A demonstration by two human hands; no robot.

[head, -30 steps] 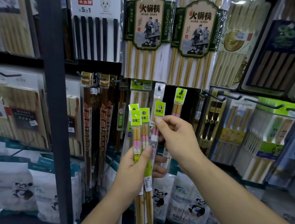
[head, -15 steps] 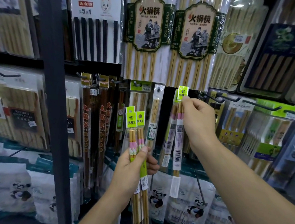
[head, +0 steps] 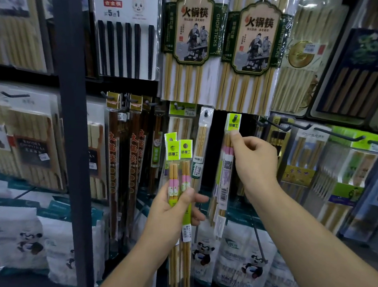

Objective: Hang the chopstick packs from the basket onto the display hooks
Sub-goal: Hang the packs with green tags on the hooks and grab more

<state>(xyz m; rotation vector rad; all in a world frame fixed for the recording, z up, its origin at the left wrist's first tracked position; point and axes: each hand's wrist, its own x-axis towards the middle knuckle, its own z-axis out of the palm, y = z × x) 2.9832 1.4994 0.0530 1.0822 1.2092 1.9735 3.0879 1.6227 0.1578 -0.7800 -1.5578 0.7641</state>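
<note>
My left hand (head: 173, 207) grips a bunch of slim chopstick packs (head: 177, 165) with lime-green header cards and pink bands, held upright in front of the shelf. My right hand (head: 254, 160) pinches one more such pack (head: 227, 165) just under its green header, which sits on a display hook (head: 237, 118) below the big hot-pot chopstick packs. More packs of the same kind hang behind it. No basket is in view.
A dark metal upright (head: 70, 133) stands left of my hands. Dark wooden chopstick packs (head: 134, 152) hang to the left, boxed sets (head: 300, 166) on long hooks (head: 341, 136) to the right. Panda-printed bags (head: 241, 260) fill the lower shelf.
My right hand took one pack from the bunch, carried it up and right, and put its header on the hook. My left hand sank slightly with the remaining packs.
</note>
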